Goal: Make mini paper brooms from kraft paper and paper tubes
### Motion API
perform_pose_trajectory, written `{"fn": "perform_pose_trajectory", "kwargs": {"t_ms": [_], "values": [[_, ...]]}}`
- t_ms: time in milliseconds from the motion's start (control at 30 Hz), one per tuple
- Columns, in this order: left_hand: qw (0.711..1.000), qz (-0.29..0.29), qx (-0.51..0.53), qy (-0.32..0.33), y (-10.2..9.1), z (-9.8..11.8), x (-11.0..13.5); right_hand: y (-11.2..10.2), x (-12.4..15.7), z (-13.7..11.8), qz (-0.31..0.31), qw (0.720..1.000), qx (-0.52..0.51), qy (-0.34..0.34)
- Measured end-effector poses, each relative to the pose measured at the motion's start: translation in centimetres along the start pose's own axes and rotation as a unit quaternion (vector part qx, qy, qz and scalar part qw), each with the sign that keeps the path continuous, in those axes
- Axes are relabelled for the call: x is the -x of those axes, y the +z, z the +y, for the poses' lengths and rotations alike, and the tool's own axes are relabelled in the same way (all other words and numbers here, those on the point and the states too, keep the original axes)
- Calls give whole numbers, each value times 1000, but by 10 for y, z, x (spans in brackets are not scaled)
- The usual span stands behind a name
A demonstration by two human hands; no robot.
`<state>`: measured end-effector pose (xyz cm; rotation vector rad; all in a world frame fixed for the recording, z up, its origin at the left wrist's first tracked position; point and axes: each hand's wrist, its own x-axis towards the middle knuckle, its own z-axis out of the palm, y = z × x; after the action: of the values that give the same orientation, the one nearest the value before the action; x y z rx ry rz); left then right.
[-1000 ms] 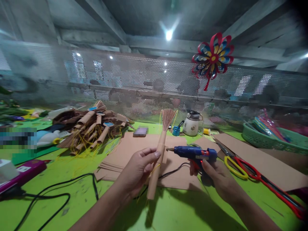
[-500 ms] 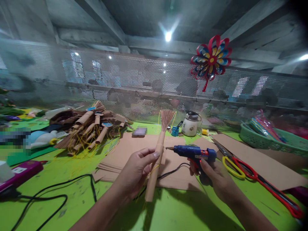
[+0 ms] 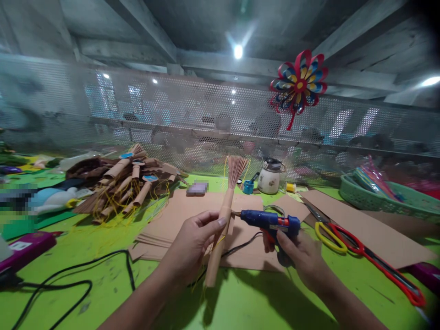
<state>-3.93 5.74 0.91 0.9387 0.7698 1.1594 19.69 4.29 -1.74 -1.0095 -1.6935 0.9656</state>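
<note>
Bright green, dark-flecked desk (image 3: 110,277)

Brown sheets (image 3: 165,229) lie stacked mid-desk. A heap of brown paper tubes (image 3: 140,195) and a purple power strip (image 3: 30,251) lie at left, a white jug (image 3: 269,181) near a blue pot (image 3: 248,187) toward the back, red-and-yellow scissors (image 3: 360,249) and a green basket (image 3: 388,202) at right.

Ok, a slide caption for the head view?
Left fingers hold a brown paper tube; right fingers grip a blue glue gun, nozzle beside it.
</note>
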Motion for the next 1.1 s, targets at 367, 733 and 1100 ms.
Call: {"fn": "perform_pose_trajectory", "kwargs": {"t_ms": [367, 733, 1100], "values": [[1000, 30, 0, 4, -1, -1, -1, -2, -3, 2, -9, 1000, 0, 2], [1000, 24, 2, -6, 1, 2, 0, 0, -4, 1, 14, 999, -49, 2], [1000, 22, 5, -1, -1, 4, 0, -3, -1, 1, -2, 998, -68, 3]]}}
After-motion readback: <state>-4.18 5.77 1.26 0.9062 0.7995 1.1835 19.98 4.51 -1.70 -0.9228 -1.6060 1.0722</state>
